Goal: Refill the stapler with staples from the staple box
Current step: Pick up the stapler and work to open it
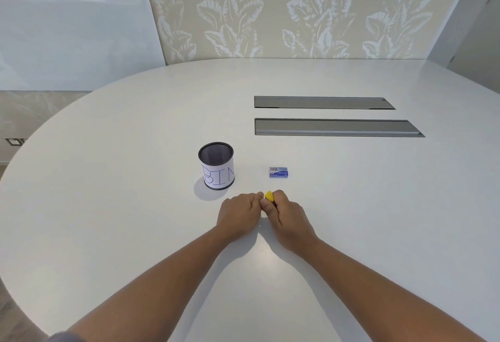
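Observation:
A small yellow stapler (269, 196) shows between my two hands at the middle of the white table (108, 206); most of it is hidden by fingers. My right hand (286, 217) is wrapped around it. My left hand (238, 216) has its fingertips pinched at the stapler's left end. Whether the stapler is open cannot be told. The blue staple box (279, 172) lies closed on the table just beyond my hands, a little to the right, touched by neither hand.
A black mesh cup (216, 166) with a paper label reading BIN stands left of the staple box. Two grey recessed cable hatches (324, 102) (335, 127) sit farther back on the right. The table's curved edge runs along the left.

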Motion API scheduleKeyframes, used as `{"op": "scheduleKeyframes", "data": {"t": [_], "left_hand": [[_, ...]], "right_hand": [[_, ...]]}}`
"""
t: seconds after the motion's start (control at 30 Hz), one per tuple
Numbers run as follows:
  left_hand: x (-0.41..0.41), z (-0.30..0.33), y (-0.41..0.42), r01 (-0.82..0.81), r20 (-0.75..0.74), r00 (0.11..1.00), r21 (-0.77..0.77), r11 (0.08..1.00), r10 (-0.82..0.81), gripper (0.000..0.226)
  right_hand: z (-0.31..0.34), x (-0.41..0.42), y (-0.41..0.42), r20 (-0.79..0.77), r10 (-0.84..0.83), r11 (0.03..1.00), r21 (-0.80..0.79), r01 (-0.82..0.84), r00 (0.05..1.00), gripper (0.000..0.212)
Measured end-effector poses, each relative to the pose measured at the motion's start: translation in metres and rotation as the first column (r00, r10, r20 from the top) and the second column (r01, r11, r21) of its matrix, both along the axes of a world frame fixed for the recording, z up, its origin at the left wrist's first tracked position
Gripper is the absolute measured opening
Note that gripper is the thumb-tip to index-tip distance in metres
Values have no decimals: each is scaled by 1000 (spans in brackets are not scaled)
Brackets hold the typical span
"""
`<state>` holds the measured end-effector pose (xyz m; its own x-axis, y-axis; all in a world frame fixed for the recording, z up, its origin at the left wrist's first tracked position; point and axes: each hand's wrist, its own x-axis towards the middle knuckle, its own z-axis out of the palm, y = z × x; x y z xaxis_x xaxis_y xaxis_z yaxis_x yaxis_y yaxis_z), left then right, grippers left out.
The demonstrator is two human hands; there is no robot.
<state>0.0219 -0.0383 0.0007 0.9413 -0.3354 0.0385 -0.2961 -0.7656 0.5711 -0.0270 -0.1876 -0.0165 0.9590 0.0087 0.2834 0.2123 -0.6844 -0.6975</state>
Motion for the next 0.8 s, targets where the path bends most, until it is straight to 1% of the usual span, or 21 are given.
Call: {"op": "scheduleKeyframes", "data": {"t": [0.1,0.33,0.57,0.7,0.8], "left_hand": [[-1,-3,0,3,34,999,14,1000,-4,48],[-5,-6,-2,0,88,996,-22,1000,2,49],[-10,-3,-2,1,110,994,12,1000,-2,49],[-13,0,-2,-7,124,992,46,999,1,46],[-13,-1,-1,0,126,992,12,1000,-1,45]], "right_hand": [[1,-3,1,0,-32,999,-16,32,999,36],[5,-7,3,15,-65,995,-73,66,998,37],[8,-10,4,31,-72,995,-62,74,997,41],[7,-12,3,90,-122,992,23,120,988,39],[7,-11,1,119,-142,990,45,137,983,37]]}}
